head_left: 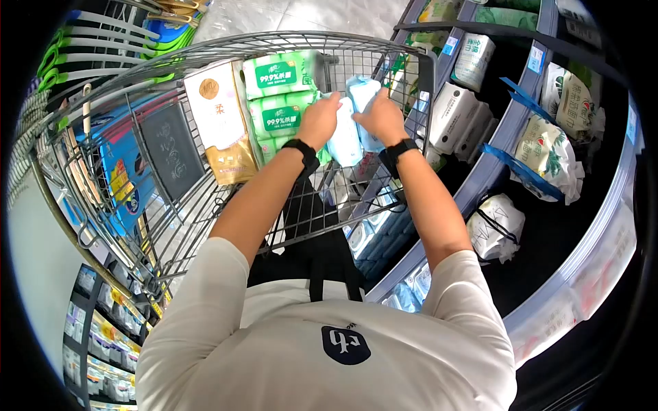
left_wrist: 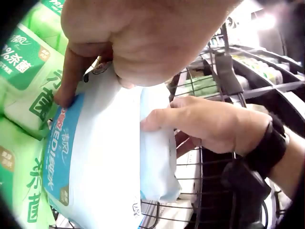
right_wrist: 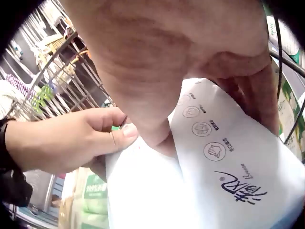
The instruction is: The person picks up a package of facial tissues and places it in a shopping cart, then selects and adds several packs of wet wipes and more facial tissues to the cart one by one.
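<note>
My left hand (head_left: 320, 121) grips a white-and-blue pack of wet wipes (head_left: 345, 147) by its upper end, inside the shopping cart. Beside it, my right hand (head_left: 384, 118) holds a second, pale blue pack of wet wipes (head_left: 371, 140). In the left wrist view the first pack (left_wrist: 102, 157) stands against green packs (left_wrist: 28, 71), its blue label facing them, and the second pack (left_wrist: 159, 176) is right alongside. From the right wrist, printed hand symbols show on the second pack's white face (right_wrist: 238, 157); my right fingers wrap over its top edge.
The wire cart (head_left: 301, 233) also carries stacked green wipes packs (head_left: 279, 115), a white-and-gold pack (head_left: 216, 103) and a dark board (head_left: 168, 147). Shelves with tissue packs (head_left: 545, 147) run along the right. Green-and-white handled tools (head_left: 103, 58) hang at upper left.
</note>
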A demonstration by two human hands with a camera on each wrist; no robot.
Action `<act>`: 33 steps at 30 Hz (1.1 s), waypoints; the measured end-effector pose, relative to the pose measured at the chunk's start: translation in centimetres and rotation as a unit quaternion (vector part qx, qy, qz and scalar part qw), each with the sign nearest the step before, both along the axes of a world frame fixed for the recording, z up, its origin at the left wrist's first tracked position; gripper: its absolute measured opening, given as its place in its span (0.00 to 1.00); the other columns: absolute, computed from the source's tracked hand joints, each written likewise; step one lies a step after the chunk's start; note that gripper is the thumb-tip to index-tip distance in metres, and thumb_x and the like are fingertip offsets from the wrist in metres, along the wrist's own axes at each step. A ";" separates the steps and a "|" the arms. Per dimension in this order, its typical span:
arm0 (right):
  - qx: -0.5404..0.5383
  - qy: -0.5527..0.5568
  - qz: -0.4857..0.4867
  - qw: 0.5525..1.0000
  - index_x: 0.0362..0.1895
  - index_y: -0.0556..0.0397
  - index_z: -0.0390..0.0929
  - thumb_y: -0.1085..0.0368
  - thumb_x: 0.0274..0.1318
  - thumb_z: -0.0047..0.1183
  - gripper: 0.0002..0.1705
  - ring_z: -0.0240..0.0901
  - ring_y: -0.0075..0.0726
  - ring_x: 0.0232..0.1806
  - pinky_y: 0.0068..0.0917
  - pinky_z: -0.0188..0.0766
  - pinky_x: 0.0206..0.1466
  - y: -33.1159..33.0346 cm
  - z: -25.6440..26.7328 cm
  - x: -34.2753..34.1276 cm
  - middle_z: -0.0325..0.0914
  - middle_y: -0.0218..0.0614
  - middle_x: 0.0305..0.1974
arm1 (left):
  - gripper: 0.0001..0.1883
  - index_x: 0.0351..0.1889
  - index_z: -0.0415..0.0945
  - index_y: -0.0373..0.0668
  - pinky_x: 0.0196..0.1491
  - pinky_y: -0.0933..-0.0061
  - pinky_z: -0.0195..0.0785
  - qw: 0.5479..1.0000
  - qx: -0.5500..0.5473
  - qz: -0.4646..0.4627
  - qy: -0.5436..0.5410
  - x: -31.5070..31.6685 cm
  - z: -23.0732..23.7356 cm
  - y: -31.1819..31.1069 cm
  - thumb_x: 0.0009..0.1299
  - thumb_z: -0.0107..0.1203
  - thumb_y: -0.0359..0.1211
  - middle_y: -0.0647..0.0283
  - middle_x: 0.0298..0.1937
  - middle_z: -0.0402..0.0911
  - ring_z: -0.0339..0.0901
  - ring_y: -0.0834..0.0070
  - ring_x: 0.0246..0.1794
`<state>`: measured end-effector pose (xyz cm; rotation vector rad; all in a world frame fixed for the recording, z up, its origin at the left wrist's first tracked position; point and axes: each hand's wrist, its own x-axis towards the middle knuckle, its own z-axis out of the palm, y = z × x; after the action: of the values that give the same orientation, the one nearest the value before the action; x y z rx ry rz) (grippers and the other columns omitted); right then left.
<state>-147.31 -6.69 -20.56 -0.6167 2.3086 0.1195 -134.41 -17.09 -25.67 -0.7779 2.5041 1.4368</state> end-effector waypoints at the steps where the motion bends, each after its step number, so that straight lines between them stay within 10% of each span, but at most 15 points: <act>1: 0.006 0.015 0.005 1.000 0.51 0.66 0.57 0.49 0.37 0.69 0.47 0.79 0.57 0.41 0.41 0.77 0.44 -0.2 0.3 0.2 0.79 0.58 0.40 | 0.08 0.41 0.67 0.39 0.37 0.47 0.67 1.000 -0.001 -0.004 0.014 0.1 0.3 0.0 0.74 0.44 0.34 0.45 0.31 0.79 0.77 0.45 0.35; 33: -0.112 0.109 0.015 0.988 0.48 0.64 0.57 0.53 0.42 0.66 0.39 0.78 0.62 0.36 0.46 0.76 0.40 -2.6 5.4 -1.9 0.79 0.59 0.35 | 0.10 0.37 0.66 0.40 0.32 0.49 0.68 0.989 -0.085 0.103 0.066 -3.7 4.2 -4.9 0.75 0.44 0.37 0.48 0.31 0.78 0.77 0.46 0.31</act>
<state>-149.25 -9.31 -15.17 -0.7853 2.5460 -0.0642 -138.11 -22.00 -21.51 -1.0309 2.7448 1.3903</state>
